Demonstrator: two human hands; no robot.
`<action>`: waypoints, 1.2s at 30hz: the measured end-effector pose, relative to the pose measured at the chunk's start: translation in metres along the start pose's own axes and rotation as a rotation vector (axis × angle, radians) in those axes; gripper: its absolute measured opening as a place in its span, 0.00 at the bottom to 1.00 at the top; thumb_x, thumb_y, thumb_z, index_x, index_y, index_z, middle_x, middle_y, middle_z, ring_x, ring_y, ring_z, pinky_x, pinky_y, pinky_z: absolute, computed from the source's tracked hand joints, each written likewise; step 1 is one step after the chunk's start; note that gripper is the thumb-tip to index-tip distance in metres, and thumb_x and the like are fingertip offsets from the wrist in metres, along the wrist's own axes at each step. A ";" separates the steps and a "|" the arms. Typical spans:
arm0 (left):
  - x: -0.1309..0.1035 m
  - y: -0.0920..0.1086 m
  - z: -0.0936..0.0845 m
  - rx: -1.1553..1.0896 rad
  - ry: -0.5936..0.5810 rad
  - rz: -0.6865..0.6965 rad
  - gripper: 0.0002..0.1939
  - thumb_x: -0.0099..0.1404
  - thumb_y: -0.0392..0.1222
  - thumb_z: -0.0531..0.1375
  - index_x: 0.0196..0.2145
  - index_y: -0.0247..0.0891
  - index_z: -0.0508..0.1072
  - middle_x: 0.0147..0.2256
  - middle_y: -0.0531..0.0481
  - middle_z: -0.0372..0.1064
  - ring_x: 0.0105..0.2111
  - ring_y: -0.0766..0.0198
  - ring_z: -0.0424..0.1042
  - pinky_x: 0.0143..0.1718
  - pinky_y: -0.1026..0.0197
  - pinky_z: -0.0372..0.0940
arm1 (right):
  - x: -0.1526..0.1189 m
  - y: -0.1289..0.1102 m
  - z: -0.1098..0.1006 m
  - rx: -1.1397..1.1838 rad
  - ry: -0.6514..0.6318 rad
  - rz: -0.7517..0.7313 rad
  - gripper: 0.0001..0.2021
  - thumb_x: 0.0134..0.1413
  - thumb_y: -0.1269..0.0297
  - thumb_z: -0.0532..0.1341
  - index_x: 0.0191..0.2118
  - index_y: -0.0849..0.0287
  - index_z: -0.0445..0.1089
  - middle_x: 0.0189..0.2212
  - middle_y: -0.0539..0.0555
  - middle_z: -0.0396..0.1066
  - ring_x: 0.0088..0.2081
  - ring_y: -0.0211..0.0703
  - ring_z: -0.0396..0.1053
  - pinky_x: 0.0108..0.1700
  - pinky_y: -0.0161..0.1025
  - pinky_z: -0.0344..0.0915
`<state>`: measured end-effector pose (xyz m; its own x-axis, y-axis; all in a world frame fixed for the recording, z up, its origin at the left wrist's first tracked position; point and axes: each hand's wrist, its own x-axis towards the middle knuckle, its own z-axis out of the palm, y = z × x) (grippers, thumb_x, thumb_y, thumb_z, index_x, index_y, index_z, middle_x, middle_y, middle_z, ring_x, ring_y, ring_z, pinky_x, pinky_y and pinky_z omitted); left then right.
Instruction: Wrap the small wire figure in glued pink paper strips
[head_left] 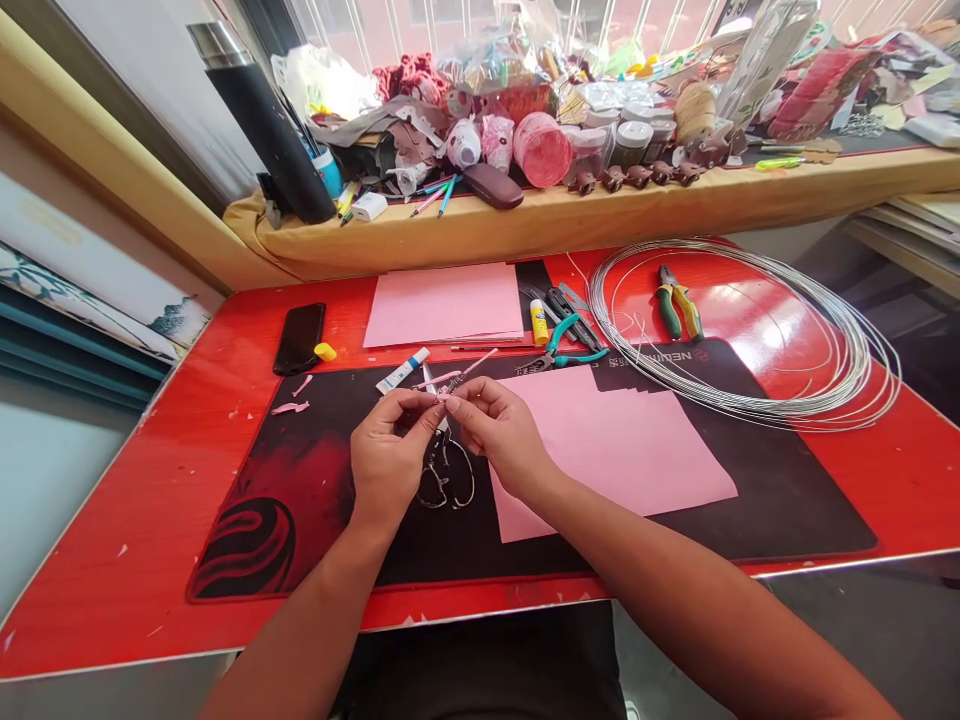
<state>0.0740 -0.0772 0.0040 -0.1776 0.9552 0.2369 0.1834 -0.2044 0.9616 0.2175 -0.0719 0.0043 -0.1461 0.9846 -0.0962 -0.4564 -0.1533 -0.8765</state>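
A small pink piece (444, 396) is pinched between the fingertips of my left hand (391, 450) and my right hand (501, 432), above the black mat (315, 545). Just below and behind my fingers lie metal scissors (472, 480), partly hidden. A white and blue tube (403, 371) rests beyond my left hand. Under my right wrist is a pink sheet (622, 450) with a notched top edge. Thin pink strips lie close to the fingertips, partly covered by them.
Behind the mat are more pink sheets (446, 305), a yellow glue stick (538, 322), teal pliers (566, 345), green-yellow pliers (679, 305) and a wire coil (847, 330). A phone (300, 338) lies left. A black flask (262, 130) stands on the cluttered ledge (585, 215).
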 end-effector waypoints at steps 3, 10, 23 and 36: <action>0.000 0.002 0.000 0.002 0.030 0.027 0.08 0.61 0.46 0.74 0.34 0.42 0.83 0.35 0.50 0.78 0.36 0.60 0.75 0.39 0.62 0.68 | -0.001 -0.001 0.001 0.014 -0.009 0.025 0.18 0.51 0.49 0.74 0.35 0.56 0.71 0.18 0.40 0.60 0.18 0.32 0.54 0.21 0.34 0.47; -0.001 0.006 -0.003 0.159 0.025 0.236 0.02 0.63 0.39 0.72 0.34 0.45 0.84 0.34 0.50 0.76 0.33 0.61 0.71 0.38 0.61 0.66 | -0.002 -0.002 0.002 0.060 -0.011 0.048 0.18 0.52 0.50 0.74 0.34 0.56 0.70 0.16 0.40 0.59 0.18 0.31 0.52 0.22 0.34 0.47; 0.001 -0.004 0.001 -0.053 -0.006 -0.061 0.11 0.58 0.48 0.76 0.33 0.40 0.83 0.33 0.50 0.78 0.33 0.62 0.74 0.37 0.63 0.68 | -0.001 -0.001 0.002 0.014 -0.013 0.011 0.21 0.51 0.47 0.75 0.32 0.55 0.67 0.17 0.40 0.59 0.18 0.31 0.53 0.21 0.34 0.47; 0.002 -0.001 -0.003 0.033 -0.010 0.011 0.08 0.61 0.46 0.74 0.35 0.41 0.83 0.35 0.51 0.79 0.36 0.61 0.76 0.40 0.62 0.69 | -0.003 -0.005 0.000 -0.130 -0.021 -0.064 0.20 0.58 0.44 0.71 0.38 0.56 0.69 0.20 0.41 0.61 0.20 0.33 0.56 0.22 0.35 0.51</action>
<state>0.0705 -0.0759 0.0038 -0.1652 0.9550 0.2461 0.2168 -0.2083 0.9537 0.2204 -0.0737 0.0092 -0.1393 0.9898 -0.0295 -0.3479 -0.0768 -0.9344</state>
